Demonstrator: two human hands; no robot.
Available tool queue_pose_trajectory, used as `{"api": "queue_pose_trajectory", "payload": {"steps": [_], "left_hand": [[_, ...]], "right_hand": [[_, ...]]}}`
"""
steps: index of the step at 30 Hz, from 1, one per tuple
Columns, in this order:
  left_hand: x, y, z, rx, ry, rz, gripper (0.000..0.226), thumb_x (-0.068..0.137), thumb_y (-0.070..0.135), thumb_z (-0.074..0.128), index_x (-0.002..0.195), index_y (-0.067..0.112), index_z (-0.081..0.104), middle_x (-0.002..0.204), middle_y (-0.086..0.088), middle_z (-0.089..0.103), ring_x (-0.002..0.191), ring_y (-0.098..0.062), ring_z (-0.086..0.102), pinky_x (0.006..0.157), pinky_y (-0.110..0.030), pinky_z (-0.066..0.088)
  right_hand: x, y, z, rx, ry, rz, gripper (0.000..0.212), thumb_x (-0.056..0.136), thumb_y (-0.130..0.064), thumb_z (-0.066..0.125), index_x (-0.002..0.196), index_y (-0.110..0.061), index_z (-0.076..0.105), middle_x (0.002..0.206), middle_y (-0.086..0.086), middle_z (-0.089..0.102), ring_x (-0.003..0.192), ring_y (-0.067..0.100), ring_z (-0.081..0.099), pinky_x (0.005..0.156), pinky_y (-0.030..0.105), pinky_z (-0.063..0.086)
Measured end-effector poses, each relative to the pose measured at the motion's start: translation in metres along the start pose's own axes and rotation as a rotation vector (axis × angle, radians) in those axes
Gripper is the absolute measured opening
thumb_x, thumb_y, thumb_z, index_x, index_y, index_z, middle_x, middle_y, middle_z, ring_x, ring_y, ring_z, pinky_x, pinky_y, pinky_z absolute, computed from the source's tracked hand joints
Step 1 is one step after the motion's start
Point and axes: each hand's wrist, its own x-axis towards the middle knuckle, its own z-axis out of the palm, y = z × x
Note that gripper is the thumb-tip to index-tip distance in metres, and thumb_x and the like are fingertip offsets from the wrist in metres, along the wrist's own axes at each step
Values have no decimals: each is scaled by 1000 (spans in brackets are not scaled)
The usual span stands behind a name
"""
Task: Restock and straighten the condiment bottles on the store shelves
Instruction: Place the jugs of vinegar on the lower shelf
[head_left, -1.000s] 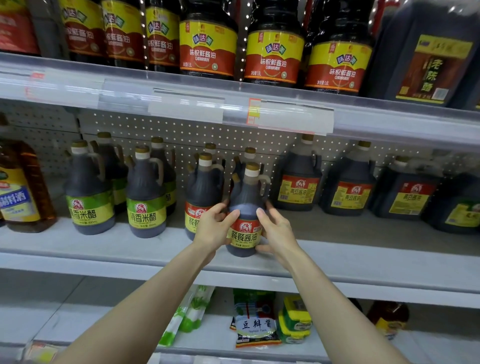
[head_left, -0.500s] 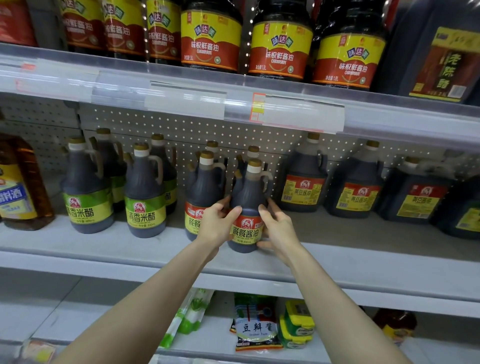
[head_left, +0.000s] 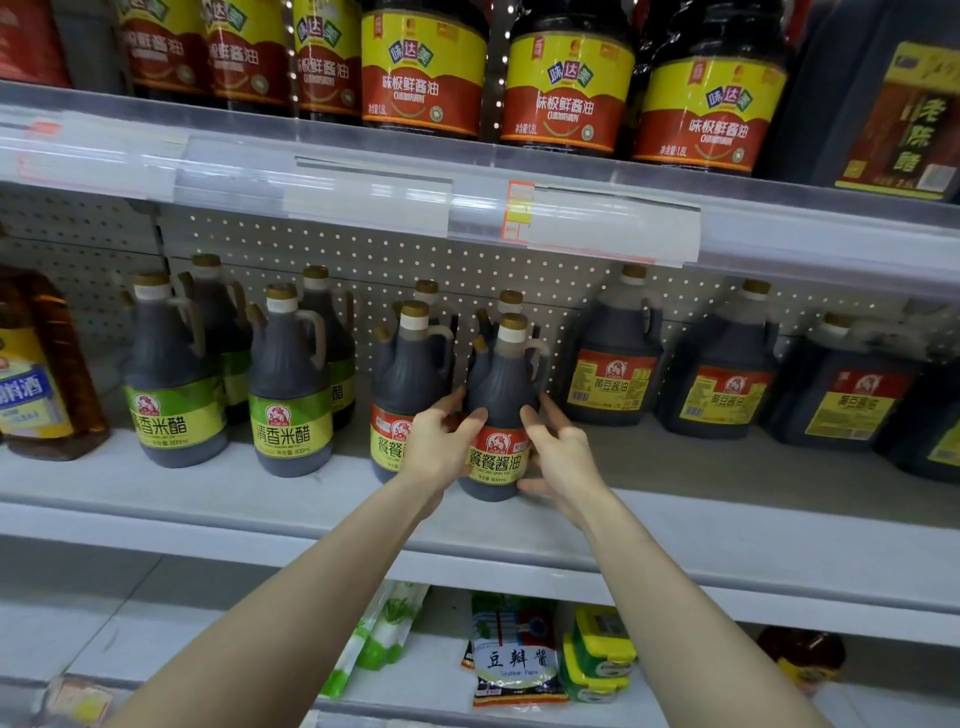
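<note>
Bottle in hand: the soy sauce bottle, dark with a red and yellow label, is upright near the front of the middle shelf; whether its base rests on the board cannot be told.
Left hand: wraps the bottle's left side, thumb on the label.
Right hand: grasps the right side, fingers curled round the body, thumb low near the base.
Neighbour: a matching red-label bottle stands just beside it on the left, partly hidden by the left hand.
Further left: two green-label vinegar bottles in front, more behind.
Right: bigger soy sauce jugs, set back and apart.
Top shelf: large dark bottles in a row.
Bottom shelf: sauce packets.
</note>
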Motion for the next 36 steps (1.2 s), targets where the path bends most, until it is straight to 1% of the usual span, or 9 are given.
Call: {"api": "queue_pose_trajectory", "payload": {"steps": [3,12,16,20,25,29,36], "left_hand": [[1,0,0,3,3,0,50,96,21,56,144,14,41,134,-8,56,121,-28,55,100,-52,47],[2,1,0,-8,-8,8,50,97,20,55,144,13,41,130,-9,58,111,-22,56,99,-50,49],[2,1,1,8,-12,3,51,97,22,55,145,15,40,132,-8,57,119,-27,55,99,-51,48],[2,2,1,6,-16,-8,51,97,22,54,145,15,40,134,-9,56,122,-28,55,100,-51,48],[0,4,2,6,-19,-16,49,98,21,52,146,15,38,136,-8,54,123,-27,53,101,-49,47],[1,5,1,-10,-1,-11,51,98,21,52,147,16,37,136,-9,55,123,-28,53,101,-51,46],[0,-1,5,-10,60,17,49,96,20,56,143,13,44,131,-9,59,117,-25,57,98,-49,49]], "right_hand": [[2,0,0,-1,-3,-5,51,99,-31,50,147,-31,34,141,7,50,125,33,51,86,47,50],[5,1,0,18,7,-13,51,98,-32,52,146,-33,37,140,7,51,124,33,51,93,55,50],[4,0,0,12,8,-16,51,98,-32,52,147,-33,36,141,7,51,124,33,52,91,52,51],[4,0,0,-7,9,-22,51,98,-32,51,147,-32,35,141,7,51,124,32,52,85,45,50],[3,-1,1,13,7,-11,51,99,-31,51,147,-33,35,141,7,51,125,33,52,90,50,50],[1,-5,0,19,-6,-4,51,98,-31,51,147,-34,35,142,5,50,126,32,51,90,50,50],[4,-4,-1,71,-13,18,52,98,-28,54,146,-33,37,141,4,51,122,32,54,93,52,51]]}}
